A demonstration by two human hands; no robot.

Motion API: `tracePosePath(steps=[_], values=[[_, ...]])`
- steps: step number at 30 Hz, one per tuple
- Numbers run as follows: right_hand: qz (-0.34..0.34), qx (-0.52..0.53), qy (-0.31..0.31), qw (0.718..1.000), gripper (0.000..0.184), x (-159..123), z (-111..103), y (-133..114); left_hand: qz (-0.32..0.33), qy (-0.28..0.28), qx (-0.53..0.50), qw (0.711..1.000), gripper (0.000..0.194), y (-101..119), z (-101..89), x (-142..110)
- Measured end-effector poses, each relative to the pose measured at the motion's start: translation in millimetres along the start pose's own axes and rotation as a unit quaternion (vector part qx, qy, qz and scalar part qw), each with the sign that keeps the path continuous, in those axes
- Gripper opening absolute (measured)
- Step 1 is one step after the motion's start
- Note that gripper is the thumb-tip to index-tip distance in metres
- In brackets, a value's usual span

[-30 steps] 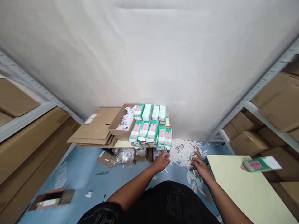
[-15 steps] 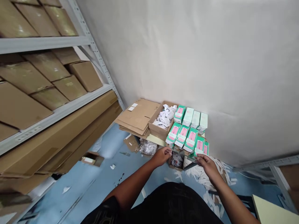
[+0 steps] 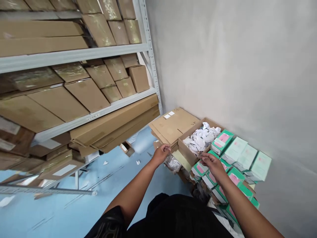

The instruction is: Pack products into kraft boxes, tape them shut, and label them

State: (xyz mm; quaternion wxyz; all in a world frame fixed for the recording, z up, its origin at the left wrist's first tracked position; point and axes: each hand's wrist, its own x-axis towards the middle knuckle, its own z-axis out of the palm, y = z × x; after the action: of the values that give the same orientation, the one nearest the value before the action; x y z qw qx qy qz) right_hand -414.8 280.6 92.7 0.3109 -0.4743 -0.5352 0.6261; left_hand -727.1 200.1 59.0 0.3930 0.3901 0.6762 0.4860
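Observation:
My left hand point(image 3: 161, 154) is at the front corner of a stack of flattened cardboard boxes point(image 3: 173, 124), its fingers curled together. Whether anything is between them is too small to tell. My right hand point(image 3: 212, 164) reaches over several green-and-white product boxes point(image 3: 235, 176) with pink panels, near the open carton point(image 3: 189, 153) of crumpled white paper point(image 3: 201, 137). Its thumb and fingers are closed together, and what they hold, if anything, I cannot make out. My right forearm hides part of the product boxes.
At the left a metal shelving rack point(image 3: 99, 115) is loaded with taped brown cartons. Pale product boxes point(image 3: 260, 167) stand along the grey wall point(image 3: 223, 66). Clear plastic wrap point(image 3: 172, 163) sits under the table edge. Paper scraps point(image 3: 138, 162) lie on the blue floor point(image 3: 111, 185).
My view has turned left, showing more of the rack. My right hand has moved from the front of the product boxes toward the paper-filled carton. My left hand is now beside the flattened cardboard.

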Motion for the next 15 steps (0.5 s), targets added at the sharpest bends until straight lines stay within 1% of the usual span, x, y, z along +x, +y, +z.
tracePosePath(steps=[2, 4, 6, 8, 11, 15], values=[[0.004, -0.010, -0.024, 1.000, 0.050, 24.4, 13.9, -9.4, -0.015, 0.036, 0.001, 0.999, 0.034, 1.1, -10.3, 8.5], [0.013, -0.016, -0.043, 0.999, 0.051, 47.1, 30.4, -17.4, -0.020, 0.059, 0.013, 0.998, 0.033, 2.2, -21.8, 18.8], [0.021, -0.020, -0.059, 0.998, 0.054, 69.3, 48.2, -24.5, -0.011, 0.075, 0.048, 0.996, 0.033, 3.3, -35.7, 33.1], [0.027, -0.019, -0.069, 0.997, 0.054, 92.4, 66.9, -30.7, 0.002, 0.084, 0.091, 0.992, 0.033, 4.3, -52.3, 53.2], [0.027, -0.020, -0.066, 0.997, 0.052, 131.5, 98.6, -37.3, 0.017, 0.082, 0.155, 0.984, 0.035, 3.5, -81.3, 97.2], [0.051, -0.054, -0.023, 0.997, 0.053, 191.6, 149.7, -38.6, -0.002, 0.068, 0.253, 0.965, 0.042, -5.5, -122.1, 175.1]])
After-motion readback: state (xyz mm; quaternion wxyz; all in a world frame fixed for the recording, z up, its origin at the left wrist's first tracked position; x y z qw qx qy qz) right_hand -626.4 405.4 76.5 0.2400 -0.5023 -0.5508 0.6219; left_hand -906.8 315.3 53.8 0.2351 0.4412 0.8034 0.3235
